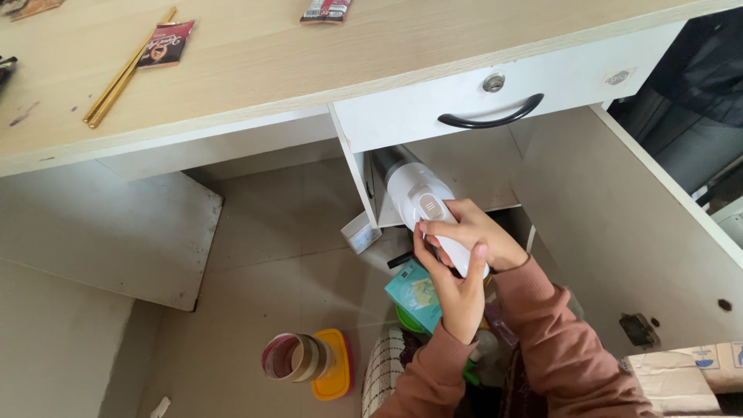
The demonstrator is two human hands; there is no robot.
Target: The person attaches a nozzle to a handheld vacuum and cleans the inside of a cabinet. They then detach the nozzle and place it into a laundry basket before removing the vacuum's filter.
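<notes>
Both my hands grip the white handheld vacuum (422,207): my left hand (457,298) clasps its handle from below, my right hand (476,236) wraps over it, just under the desk's (255,85) white drawer (503,97), nozzle pointing into the open cabinet (619,224).

Both hands' fingers (457,230) around white handheld vacuum (418,200)

White handheld vacuum (418,200) with dark nozzle; tilted up-left toward the open cabinet beneath the drawer.
</notes>
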